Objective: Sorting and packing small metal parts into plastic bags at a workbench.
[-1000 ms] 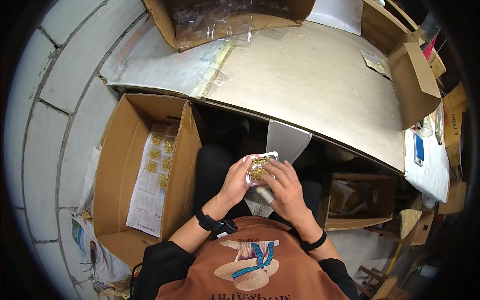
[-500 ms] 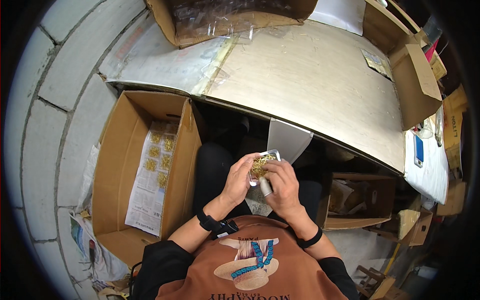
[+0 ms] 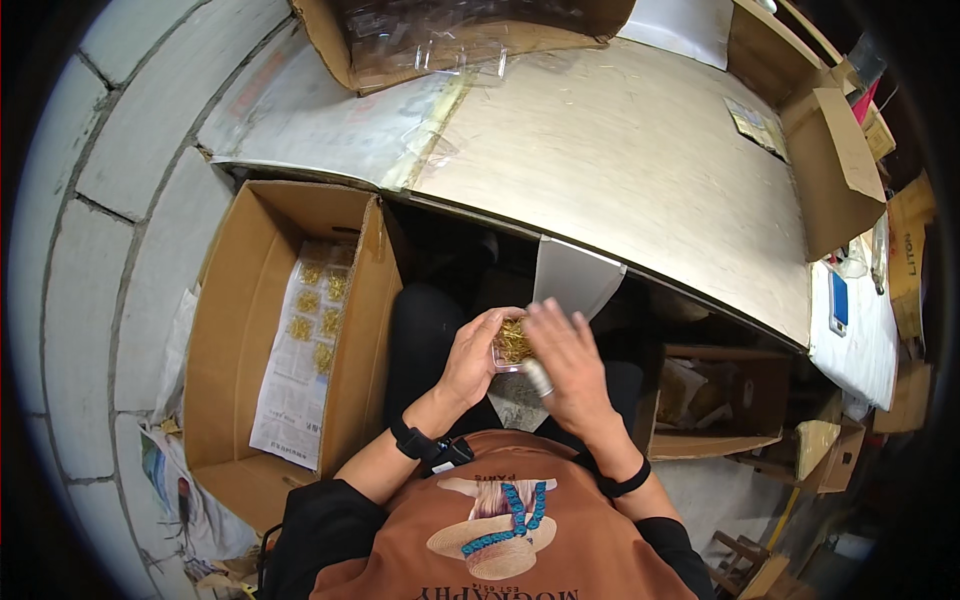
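Note:
My left hand (image 3: 472, 358) grips a small clear plastic box (image 3: 497, 362) by its left side, above my lap. Thin gold-coloured metal pieces (image 3: 513, 341) fill the box; they are too small for me to name their kind. At the box's right side, my right hand (image 3: 566, 362) has its fingers stretched out flat and partly covers the contents. A whitish wrap (image 3: 537, 379) sits on the right thumb. Nothing shows held in the right hand.
On my left, a deep cardboard box (image 3: 222, 400) holds newspaper (image 3: 285, 420) with several filled clear boxes (image 3: 301, 327) on it. Ahead stands a worktable (image 3: 620, 150), with a carton of clear plastic boxes (image 3: 440, 50) at its far left. Another carton (image 3: 715, 447) is low on the right.
My right hand has gone from curled fingers at the box's contents to stretched, flat fingers at its right side. The small box has tilted a little and its far rim is now covered.

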A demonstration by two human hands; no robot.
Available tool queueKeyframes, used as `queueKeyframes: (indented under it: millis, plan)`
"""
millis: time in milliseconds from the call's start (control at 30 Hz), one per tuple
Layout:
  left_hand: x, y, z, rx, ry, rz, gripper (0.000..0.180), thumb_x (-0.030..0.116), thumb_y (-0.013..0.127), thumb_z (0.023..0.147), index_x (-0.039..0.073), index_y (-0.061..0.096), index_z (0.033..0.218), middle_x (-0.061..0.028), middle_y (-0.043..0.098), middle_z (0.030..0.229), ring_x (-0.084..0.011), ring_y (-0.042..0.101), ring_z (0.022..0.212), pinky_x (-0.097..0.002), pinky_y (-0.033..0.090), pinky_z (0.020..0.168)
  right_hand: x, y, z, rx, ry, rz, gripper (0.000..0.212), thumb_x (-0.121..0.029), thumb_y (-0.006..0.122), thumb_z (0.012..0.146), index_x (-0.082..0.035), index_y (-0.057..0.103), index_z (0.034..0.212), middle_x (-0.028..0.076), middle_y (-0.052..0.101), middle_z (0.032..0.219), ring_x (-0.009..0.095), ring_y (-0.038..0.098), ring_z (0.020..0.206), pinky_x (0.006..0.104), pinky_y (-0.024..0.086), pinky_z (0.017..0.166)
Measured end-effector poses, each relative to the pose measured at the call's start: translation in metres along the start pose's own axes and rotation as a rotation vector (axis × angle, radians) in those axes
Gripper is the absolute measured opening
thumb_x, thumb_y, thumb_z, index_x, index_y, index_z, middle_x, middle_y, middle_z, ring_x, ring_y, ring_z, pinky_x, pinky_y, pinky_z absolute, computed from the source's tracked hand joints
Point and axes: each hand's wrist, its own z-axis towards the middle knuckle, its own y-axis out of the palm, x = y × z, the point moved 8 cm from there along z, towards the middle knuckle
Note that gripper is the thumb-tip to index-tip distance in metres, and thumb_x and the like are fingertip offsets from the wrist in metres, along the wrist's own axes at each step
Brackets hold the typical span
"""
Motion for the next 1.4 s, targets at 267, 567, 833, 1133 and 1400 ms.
queueKeyframes:
  millis: [267,567,833,1133,1400]
  plan:
    - [0.011,-0.004,0.002,0.068,0.094,0.057,0.030,0.023,0.040,0.098,-0.001,0.057,0.101,-0.0093,0.061,0.097,-0.0137,0.060,0.089,-0.0273,0.051,0.078,-0.011,0.020,-0.008,-0.285,-0.045,-0.099,0.056,-0.007,0.062,0.076,-0.004,0.045,0.129,0.013,0.043,0.137,0.027,0.039,0.128,0.0494,0.026,0.106]
    - [0.004,0.001,0.003,0.149,-0.010,0.019,0.021,0.021,0.049,0.095,0.002,0.058,0.097,-0.0045,0.061,0.089,-0.0108,0.061,0.080,-0.0243,0.052,0.072,-0.005,0.017,-0.012,-0.284,-0.078,-0.133,0.052,-0.010,0.062,0.075,-0.005,0.049,0.125,0.012,0.047,0.132,0.026,0.039,0.128,0.0520,0.024,0.106]
    - [0.011,-0.002,0.002,0.194,-0.030,0.214,0.016,0.018,0.058,0.089,0.006,0.058,0.099,-0.0033,0.061,0.087,-0.0101,0.063,0.072,-0.0240,0.055,0.050,0.010,-0.034,-0.010,0.090,-0.021,0.192,0.044,0.001,0.064,0.070,-0.002,0.055,0.114,0.014,0.056,0.117,0.031,0.053,0.113,0.0454,0.041,0.096]
    - [0.047,0.014,-0.003,0.058,-0.044,0.149,0.026,0.016,0.056,0.090,0.004,0.051,0.112,-0.0091,0.062,0.100,-0.0161,0.065,0.083,-0.0278,0.059,0.059,0.010,-0.057,-0.014,0.198,0.027,0.164,0.043,0.003,0.064,0.071,-0.002,0.056,0.114,0.015,0.058,0.116,0.031,0.055,0.110,0.0403,0.045,0.091]
    - [0.077,0.010,-0.020,0.071,0.041,0.148,0.023,0.016,0.051,0.094,0.004,0.051,0.112,-0.0070,0.061,0.099,-0.0131,0.062,0.087,-0.0308,0.057,0.066,-0.045,-0.002,0.021,-0.248,-0.223,-0.183,0.057,-0.012,0.063,0.077,-0.002,0.045,0.129,0.010,0.044,0.136,0.025,0.037,0.130,0.0476,0.026,0.106]
